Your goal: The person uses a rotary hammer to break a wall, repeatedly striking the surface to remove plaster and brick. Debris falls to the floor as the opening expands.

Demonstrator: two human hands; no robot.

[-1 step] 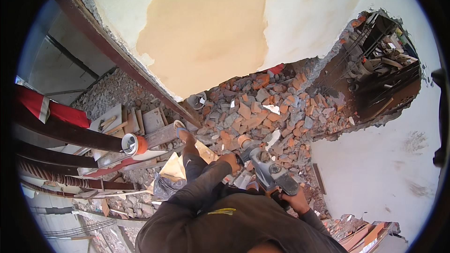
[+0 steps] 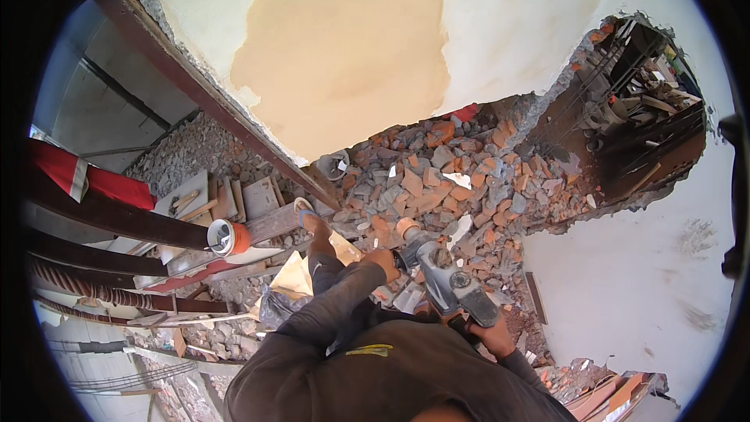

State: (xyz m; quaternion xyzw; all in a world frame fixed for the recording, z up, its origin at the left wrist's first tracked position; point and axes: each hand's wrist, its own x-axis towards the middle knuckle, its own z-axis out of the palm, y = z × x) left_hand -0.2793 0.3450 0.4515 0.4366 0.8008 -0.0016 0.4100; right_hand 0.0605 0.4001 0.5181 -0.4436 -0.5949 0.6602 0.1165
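- Since it looks bulky and hard-cased, the grey power tool [image 2: 447,275] likely handles heavy, stiff
- Left hand [image 2: 382,263] grips the side handle [image 2: 400,261], right hand [image 2: 494,336] the rear handle [image 2: 459,323]; both sound holds
- Location: between both hands, brick rubble [image 2: 426,191] beyond
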